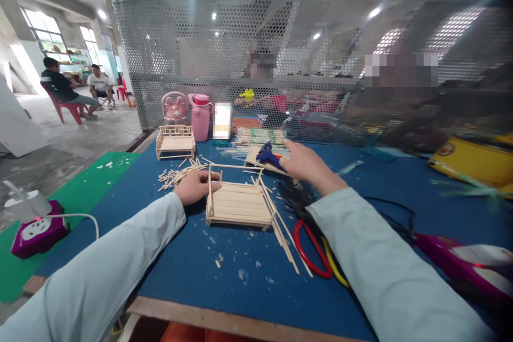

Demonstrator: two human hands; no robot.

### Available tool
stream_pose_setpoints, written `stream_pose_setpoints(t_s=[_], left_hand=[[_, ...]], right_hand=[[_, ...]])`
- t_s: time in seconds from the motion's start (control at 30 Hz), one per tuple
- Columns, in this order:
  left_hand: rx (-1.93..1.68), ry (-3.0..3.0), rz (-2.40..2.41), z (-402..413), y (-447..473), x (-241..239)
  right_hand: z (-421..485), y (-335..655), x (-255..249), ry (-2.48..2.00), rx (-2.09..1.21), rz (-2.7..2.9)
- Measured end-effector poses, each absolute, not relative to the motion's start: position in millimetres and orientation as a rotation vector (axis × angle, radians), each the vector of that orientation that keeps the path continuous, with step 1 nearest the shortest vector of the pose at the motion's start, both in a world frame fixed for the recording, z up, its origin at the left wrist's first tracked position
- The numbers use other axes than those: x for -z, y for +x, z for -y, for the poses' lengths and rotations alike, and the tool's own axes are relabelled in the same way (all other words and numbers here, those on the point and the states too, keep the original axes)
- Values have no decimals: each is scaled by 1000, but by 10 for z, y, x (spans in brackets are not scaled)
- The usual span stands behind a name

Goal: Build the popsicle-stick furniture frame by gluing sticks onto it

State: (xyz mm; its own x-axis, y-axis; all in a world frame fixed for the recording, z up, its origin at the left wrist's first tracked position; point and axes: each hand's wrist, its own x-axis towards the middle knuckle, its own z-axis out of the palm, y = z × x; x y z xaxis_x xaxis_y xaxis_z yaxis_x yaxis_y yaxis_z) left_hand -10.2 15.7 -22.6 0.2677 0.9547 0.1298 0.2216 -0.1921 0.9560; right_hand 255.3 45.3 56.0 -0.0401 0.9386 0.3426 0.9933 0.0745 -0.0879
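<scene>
A small bed-like frame of wooden sticks (238, 202) lies on the blue table mat (224, 272) in front of me. My left hand (196, 186) is closed round the frame's left corner post. My right hand (306, 163) reaches forward over the mat, right beside a blue glue gun (267, 157); its fingers are partly hidden, and I cannot tell whether they grip the gun. Several long loose sticks (286, 235) lie against the frame's right side.
A finished stick frame (175, 142) stands at the back left, with a pink bottle (200, 116) and a pink cup (175, 108) behind. A heap of short sticks (178, 175), red and yellow handled cutters (316, 254), a purple power strip (38, 230), a mesh screen (280, 64).
</scene>
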Motion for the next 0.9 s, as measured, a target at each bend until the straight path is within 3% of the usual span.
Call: stream_pose_setpoints(t_s=[0.27,0.67,0.9], left_hand=[[-990,1532,-1041,-196,-108,273],[-956,1549,-1013,-211,-114,275],[-936,1444,-1004,-205,-116,249]], right_hand=[[-711,2654,-131,-1786,158,2193],[-793,2725,-223,-1625,-232,1821],[-368,2603,-562,-1398,-624,1559]])
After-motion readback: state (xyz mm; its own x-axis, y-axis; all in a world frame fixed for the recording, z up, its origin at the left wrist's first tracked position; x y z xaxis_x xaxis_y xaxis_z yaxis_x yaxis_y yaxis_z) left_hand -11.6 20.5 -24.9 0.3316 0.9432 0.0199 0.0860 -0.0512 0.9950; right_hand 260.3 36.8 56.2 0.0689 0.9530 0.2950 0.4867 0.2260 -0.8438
